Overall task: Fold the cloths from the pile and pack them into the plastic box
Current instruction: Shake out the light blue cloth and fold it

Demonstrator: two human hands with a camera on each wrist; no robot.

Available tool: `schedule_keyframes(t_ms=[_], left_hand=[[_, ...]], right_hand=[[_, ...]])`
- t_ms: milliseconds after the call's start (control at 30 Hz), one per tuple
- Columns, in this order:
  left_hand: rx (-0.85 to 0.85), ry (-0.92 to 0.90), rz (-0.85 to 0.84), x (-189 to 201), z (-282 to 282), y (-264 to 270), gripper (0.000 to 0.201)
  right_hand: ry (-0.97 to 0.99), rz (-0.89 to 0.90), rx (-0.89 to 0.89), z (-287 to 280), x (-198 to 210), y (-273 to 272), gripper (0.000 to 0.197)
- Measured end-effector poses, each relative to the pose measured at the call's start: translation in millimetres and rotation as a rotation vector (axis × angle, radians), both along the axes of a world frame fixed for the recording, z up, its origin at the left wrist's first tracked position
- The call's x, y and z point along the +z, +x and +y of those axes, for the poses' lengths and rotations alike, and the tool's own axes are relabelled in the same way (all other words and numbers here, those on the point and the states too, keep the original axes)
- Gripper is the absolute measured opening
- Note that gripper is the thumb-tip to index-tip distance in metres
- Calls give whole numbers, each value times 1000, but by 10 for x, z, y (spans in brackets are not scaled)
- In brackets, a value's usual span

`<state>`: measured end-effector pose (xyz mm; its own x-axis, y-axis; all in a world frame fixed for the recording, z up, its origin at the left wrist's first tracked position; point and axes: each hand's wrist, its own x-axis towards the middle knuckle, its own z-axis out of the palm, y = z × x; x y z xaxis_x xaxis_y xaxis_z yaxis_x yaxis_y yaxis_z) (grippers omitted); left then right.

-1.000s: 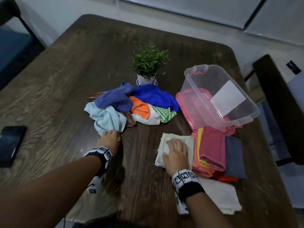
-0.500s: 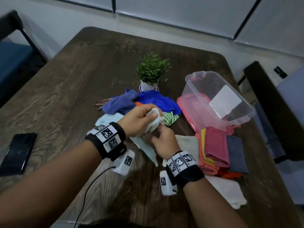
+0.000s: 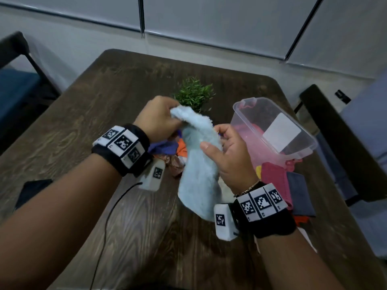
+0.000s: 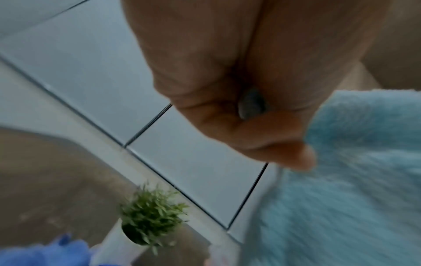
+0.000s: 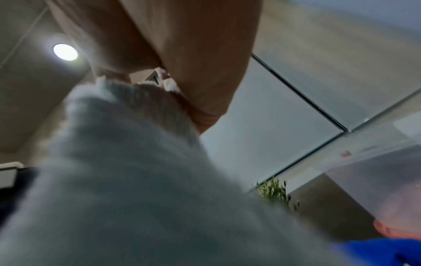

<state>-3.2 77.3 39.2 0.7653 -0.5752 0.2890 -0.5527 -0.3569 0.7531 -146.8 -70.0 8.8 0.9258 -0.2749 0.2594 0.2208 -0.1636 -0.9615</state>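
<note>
Pale blue cloth (image 3: pixel 199 164) had been lifted off pile, left hand (image 3: pixel 157 118) pinching its top, right hand (image 3: pixel 228 155) gripping mid-edge at frame centre; folding could begin.

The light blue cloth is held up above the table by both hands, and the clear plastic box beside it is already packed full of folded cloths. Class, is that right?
Not quite. The head view shows the plastic box with no cloths in it; folded cloths lie on the table beside it. The rest stands: left hand and right hand hold the light blue cloth up.

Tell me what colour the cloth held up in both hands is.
Light blue; the cloth shows best in the head view.
</note>
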Motion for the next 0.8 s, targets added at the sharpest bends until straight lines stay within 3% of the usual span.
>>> schedule_keyframes(t_ms=[67, 100, 133, 200, 267, 367, 467, 533, 600, 667, 733, 800], left_hand=[[88, -287, 179, -43, -107, 76, 6], [105, -427, 283, -75, -157, 106, 9], [89, -537, 369, -132, -202, 131, 20], [-1, -606, 491, -341, -226, 146, 50], [-41, -474, 531, -629, -180, 114, 57], [-4, -101, 618, -1136, -54, 51, 41], [38, 62, 1134, -1345, -17, -175, 59], [40, 63, 1216, -1362, -66, -312, 67], [80, -56, 1120, -1394, -128, -334, 60], [58, -149, 1175, -1412, -154, -333, 55], [14, -136, 1268, -1455, -162, -408, 46], [-6, -117, 1353, -1536, -202, -486, 54]], right_hand=[[-44, 81, -21, -34, -36, 19, 54], [-87, 148, -35, -48, -47, 16, 58], [-133, 213, -36, -62, -66, 12, 51], [-157, 258, -68, -77, -132, 24, 19], [-53, 232, -159, -88, -190, 28, 13], [205, 241, -193, -88, -237, 56, 33], [359, 236, -204, -68, -251, 80, 32], [483, 211, -189, -62, -267, 94, 39], [626, 171, -168, -76, -240, 90, 50], [711, 157, -177, -104, -173, 79, 54], [732, 137, -174, -128, -119, 69, 52], [737, 102, -202, -162, -104, 57, 45]])
